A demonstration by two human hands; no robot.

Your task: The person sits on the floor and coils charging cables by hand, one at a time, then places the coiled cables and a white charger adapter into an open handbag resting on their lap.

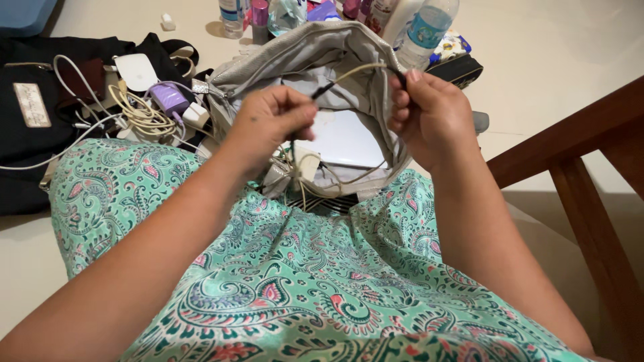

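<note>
**Cable held taut between two hands above an open grey bag**

Cable (pixel 359 69), thin and cream-coloured with dark ends, runs in a shallow arch between both hands, just above the mouth of a grey fabric bag (pixel 295 50). The left hand (pixel 272 127) is curled closed, thumb and forefinger pinching the dark end of the cable at its upper right. The right hand (pixel 429 114) is also closed, its fingertips gripping the other dark end near the bag's upper rim. Both forearms reach forward over a lap covered in green paisley cloth (pixel 288 268).

The bag rests against the far edge of the lap, its mouth gaping toward the camera. Inside it lies a flat white device (pixel 345 141), with more pale cords (pixel 302 171) tangled at the near edge of the opening.

On the pale floor (pixel 550 47) to the left of the bag lies a heap of coiled cream cables (pixel 137 110), a purple adapter (pixel 168 97) and a white mouse (pixel 136 70), all resting on or beside a black bag (pixel 33 134). Beyond the grey bag, toward the floor's far edge, stand several bottles, among them a clear plastic bottle (pixel 429 27) with a blue label. A wooden chair frame (pixel 590 201) stands at the right edge.
</note>
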